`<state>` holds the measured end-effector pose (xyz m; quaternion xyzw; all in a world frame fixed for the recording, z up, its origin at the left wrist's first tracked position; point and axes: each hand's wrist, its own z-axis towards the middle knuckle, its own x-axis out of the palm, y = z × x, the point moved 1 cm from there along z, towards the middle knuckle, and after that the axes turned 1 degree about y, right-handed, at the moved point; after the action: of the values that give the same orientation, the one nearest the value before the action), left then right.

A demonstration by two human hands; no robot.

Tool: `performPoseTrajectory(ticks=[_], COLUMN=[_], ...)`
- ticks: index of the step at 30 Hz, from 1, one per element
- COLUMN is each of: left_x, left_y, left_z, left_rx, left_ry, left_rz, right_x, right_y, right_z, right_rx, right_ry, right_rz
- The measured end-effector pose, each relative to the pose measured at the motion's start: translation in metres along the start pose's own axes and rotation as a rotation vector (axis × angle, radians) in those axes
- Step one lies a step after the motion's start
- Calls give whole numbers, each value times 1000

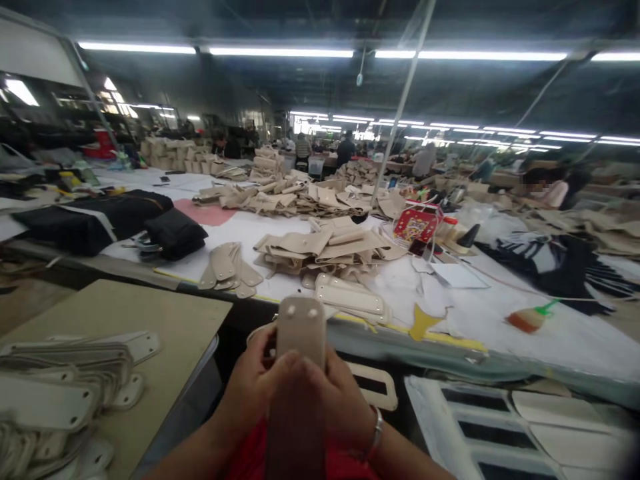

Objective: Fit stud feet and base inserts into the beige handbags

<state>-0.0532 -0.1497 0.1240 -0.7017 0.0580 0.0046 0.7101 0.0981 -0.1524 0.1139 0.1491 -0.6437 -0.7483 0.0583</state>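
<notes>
Close in front of my body, both hands grip a beige strap piece (301, 333) with a rounded end and two pale studs or holes near its tip. My left hand (260, 370) is closed round its left side, thumb on the face. Opposite it, my right hand (343, 393) presses its thumb on the same face; a bracelet circles that wrist. The lower part of the strap piece lies in shadow. Part of another pale piece shows behind my left fingers, too hidden to name. Beyond my hands, a stack of pale rounded strap pieces (350, 298) lies at the table edge.
At left, a board (185, 320) carries piles of similar strap pieces (65, 380). On the white table (280, 227) are heaped beige panels (325, 248), black bundles (95, 217), a red bag (416, 223) and a bottle with a green tip (530, 319). A slotted white frame (450, 427) stands at right.
</notes>
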Motion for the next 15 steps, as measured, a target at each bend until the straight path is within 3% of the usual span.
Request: performPoseTrajectory(ticks=[4,8,15], left_x=[24,37,48], left_y=[-3,3,2], left_z=[7,16,15], left_rx=[136,232,292], left_ry=[35,198,345], left_rz=[350,565,627], right_x=[-26,-37,-48], right_y=[-14,-13,-23], right_z=[-29,-40,-42], right_rx=[79,97,108], right_ry=[-173,-296,-262], right_rz=[122,18,-230])
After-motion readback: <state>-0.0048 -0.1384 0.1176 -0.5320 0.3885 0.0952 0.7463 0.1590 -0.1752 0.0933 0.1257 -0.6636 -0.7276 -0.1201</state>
